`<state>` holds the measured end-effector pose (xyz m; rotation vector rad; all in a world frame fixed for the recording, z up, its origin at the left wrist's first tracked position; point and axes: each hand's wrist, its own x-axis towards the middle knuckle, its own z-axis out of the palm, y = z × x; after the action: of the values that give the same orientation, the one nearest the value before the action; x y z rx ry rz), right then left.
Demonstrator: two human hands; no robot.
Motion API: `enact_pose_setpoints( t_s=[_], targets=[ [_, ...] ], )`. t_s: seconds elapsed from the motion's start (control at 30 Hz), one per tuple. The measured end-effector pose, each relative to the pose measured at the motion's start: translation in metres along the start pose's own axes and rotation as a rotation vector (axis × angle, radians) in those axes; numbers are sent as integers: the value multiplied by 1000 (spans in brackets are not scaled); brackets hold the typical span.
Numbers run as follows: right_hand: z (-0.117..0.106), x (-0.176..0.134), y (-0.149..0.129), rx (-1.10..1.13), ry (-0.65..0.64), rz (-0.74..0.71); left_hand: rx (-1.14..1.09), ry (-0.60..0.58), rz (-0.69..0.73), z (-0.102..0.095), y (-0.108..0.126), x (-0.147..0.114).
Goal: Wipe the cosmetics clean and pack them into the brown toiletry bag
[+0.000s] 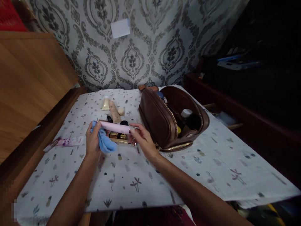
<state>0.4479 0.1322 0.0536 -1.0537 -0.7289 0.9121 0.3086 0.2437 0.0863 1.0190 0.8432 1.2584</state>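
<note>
Between my two hands a pale pink cosmetic tube is held level above the table. My left hand is closed on a light blue cloth at the tube's left end. The fingers of my right hand pinch the tube's right end. Beneath and behind it lie a gold-and-black cosmetic tube, a beige squeeze tube, a cream tube and a small round jar. To the right stands a brown toiletry bag, unzipped, with a white-lidded jar inside.
A printed white cloth covers the table. At the left edge lies a pink-and-white packet. Wooden furniture rises on the left, and a patterned wall is behind. An open drawer shows at the right.
</note>
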Motion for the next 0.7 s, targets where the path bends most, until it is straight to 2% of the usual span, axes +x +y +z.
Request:
enact_pose_setpoints(
  t_s=[0.1, 0.5, 0.7],
  targets=[
    [1, -1, -1, -20, -17, -2, -2, 14, 1, 1, 2, 0],
    [2, -3, 1, -104, -86, 180, 58, -11, 54, -1, 0, -1],
    [4, -5, -1, -54, -89, 239, 32, -25, 51, -1, 2, 0]
  ],
)
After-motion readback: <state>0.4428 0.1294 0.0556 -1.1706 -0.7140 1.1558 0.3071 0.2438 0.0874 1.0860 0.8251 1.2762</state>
